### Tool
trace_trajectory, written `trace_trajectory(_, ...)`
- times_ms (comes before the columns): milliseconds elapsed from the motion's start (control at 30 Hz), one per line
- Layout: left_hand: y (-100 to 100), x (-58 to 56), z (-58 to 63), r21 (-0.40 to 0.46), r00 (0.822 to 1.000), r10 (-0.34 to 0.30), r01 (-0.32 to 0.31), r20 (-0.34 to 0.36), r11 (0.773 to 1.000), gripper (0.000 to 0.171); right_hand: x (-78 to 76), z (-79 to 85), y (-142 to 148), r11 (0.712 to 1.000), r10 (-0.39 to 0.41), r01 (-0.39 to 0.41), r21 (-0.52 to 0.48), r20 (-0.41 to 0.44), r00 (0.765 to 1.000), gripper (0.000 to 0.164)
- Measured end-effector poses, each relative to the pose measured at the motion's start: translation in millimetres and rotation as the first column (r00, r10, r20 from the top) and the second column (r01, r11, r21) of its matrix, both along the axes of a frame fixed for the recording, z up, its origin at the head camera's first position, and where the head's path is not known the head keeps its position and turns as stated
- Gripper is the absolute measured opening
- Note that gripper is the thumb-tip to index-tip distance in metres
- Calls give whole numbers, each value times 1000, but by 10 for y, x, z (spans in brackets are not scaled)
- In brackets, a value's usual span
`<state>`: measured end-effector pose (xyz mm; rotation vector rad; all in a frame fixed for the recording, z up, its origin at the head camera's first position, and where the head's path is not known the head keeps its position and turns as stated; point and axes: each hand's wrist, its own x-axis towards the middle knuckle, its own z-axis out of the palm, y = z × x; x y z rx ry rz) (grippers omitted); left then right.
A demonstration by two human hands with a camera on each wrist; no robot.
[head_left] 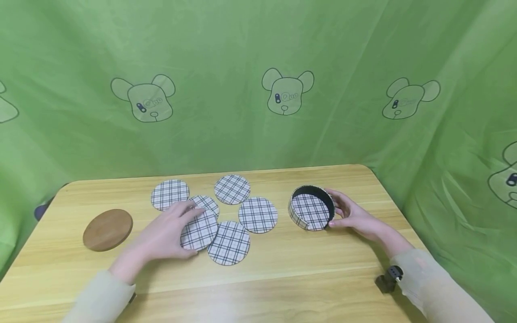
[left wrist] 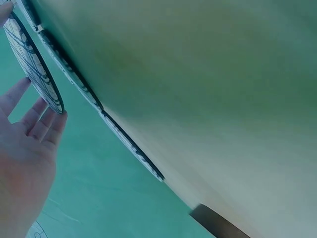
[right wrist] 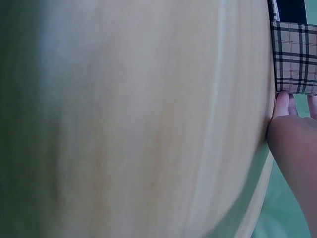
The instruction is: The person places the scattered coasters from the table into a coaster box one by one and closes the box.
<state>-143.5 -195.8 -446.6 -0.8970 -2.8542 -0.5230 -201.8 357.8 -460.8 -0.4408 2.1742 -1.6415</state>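
My left hand [head_left: 167, 233] grips a round plaid coaster [head_left: 199, 231] by its edges, thumb on the near side and fingers on the far side. In the left wrist view this coaster [left wrist: 34, 62] is tilted and lifted above the others. Beneath and beside it lie further plaid coasters, one [head_left: 229, 244] partly overlapped by it and another [head_left: 206, 204] partly hidden by the hand. My right hand [head_left: 355, 217] holds the right side of a round plaid coaster holder [head_left: 298, 218], fingers curved along its wall. A plaid disc [head_left: 310, 211] shows inside the dark-lined holder.
More plaid coasters lie flat at the back left [head_left: 169, 195], back middle [head_left: 232, 189] and centre [head_left: 257, 215]. A brown wooden disc [head_left: 108, 229] sits at the left of the wooden table [head_left: 258, 287]. Green printed fabric [head_left: 226, 134] hangs behind and beside the table.
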Motion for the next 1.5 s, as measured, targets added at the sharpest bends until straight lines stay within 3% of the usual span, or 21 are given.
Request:
trace_trajectory(567,392,-211,31,-5,997,-72,72,-5,997,110,-2,8,-9,1000,10,-10,6,4,1000,105)
trace_trajectory(1500,863,-488,61,-48,991,-112,116,67,992,107,-24,-24,-7,1000,18,-17,-7,7,1000,103)
